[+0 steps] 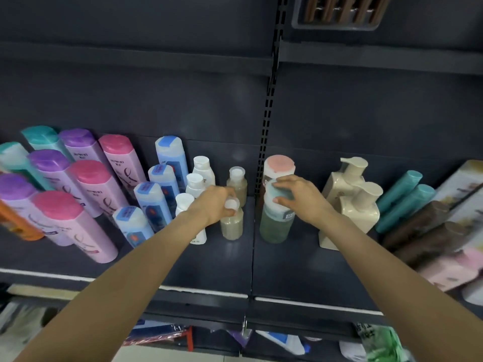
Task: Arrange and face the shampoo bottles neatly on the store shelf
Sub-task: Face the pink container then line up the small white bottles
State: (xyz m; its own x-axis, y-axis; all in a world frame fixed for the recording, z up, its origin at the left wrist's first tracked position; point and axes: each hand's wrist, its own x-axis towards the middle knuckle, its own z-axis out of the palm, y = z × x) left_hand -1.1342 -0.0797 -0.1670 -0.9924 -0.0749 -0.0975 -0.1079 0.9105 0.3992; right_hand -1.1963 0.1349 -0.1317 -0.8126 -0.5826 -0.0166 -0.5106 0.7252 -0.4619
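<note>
Much of the shelf (300, 273) already looks ordered: the pink and purple bottles (78, 205) and the blue-capped bottles (154, 194) stand in front-to-back rows at the left. The middle is unfinished. The left hand (214, 202) grips the white cap of a small beige bottle (232, 223) standing near the shelf's centre seam, and the right hand (298, 194) curls over the teal cap of a green bottle (277, 223) just right of it (labels too blurred to judge facing). The pump bottles (350, 202) beside look roughly lined up

Brown items in dark tray (337, 11) overhead; packets (156, 333) below.
</note>
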